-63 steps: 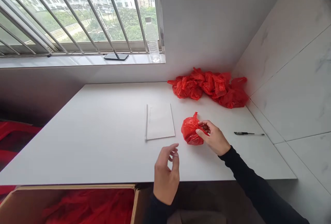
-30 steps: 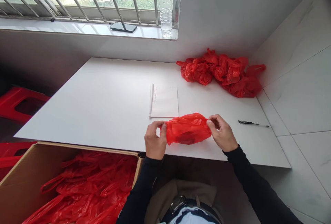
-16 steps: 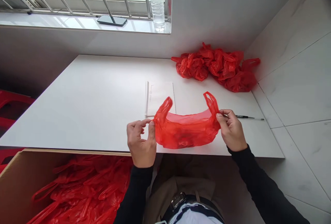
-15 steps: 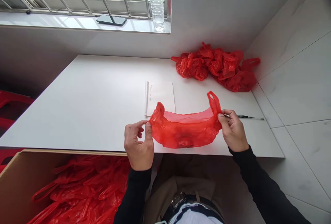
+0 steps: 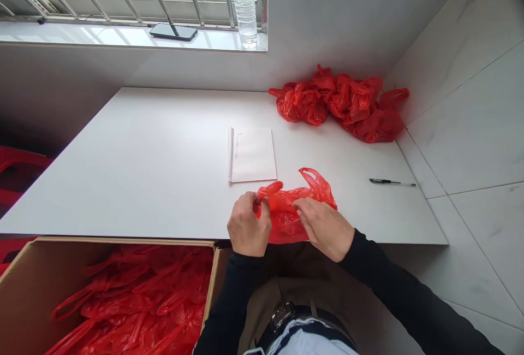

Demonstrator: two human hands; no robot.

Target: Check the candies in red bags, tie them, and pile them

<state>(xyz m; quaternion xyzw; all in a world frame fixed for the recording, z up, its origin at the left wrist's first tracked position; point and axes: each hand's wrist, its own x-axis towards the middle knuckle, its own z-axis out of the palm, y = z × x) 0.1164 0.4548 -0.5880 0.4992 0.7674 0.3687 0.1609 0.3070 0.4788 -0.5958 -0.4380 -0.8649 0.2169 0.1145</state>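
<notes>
A red plastic bag (image 5: 286, 224) is held at the near edge of the white table, its sides drawn in and wrinkled. My left hand (image 5: 249, 225) is closed round its left handle, which loops up above the thumb. Across the bag's right part lies my right hand (image 5: 325, 226), fingers together and bent, fingertips pinching the plastic near the middle; the thumb is partly hidden. The right handle (image 5: 313, 177) stands up loose behind that hand.
A cardboard box (image 5: 36, 284) full of red plastic bags (image 5: 139, 300) stands at the lower left. Bundled red bags (image 5: 344, 104) lie at the table's back right. On the table (image 5: 143, 164) are a white booklet (image 5: 252, 154) and a pen (image 5: 391, 182). The sill holds a phone (image 5: 173, 31) and bottle (image 5: 245, 8).
Both hands have come closer together, the right one moving left off the bag's right side. The stretched bag has gone slack and bunched up, uncovering the booklet and pen.
</notes>
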